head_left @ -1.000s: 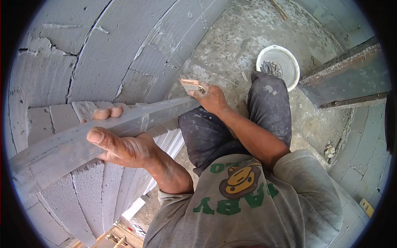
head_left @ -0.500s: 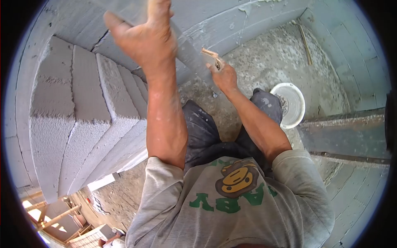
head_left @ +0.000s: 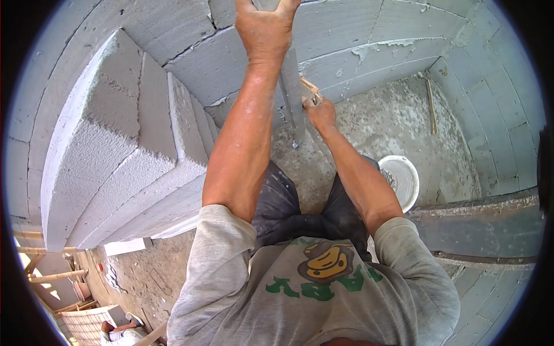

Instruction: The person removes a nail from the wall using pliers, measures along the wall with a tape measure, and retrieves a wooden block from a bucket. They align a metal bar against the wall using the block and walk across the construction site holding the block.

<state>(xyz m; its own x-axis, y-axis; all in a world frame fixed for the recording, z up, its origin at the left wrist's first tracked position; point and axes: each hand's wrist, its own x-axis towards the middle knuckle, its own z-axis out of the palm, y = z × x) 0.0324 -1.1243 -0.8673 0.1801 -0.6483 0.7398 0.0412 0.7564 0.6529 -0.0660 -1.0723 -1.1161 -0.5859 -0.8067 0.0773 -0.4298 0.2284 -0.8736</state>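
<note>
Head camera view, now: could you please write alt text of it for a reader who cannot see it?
A person's left hand holds a long grey bar near a grey block wall, while the right hand holds a small brown-edged item, too unclear to identify. A white bucket stands on the concrete floor beside the right leg.

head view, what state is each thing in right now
left hand, gripping bar, partly out of frame
right hand, closed on tan-edged piece
bar, held, top end out of view
tan-edged piece, held
bucket, upright, holding grey bits
stick, lying on floor
white block, lying flat
trousers, specked white
shirt, creased
</note>
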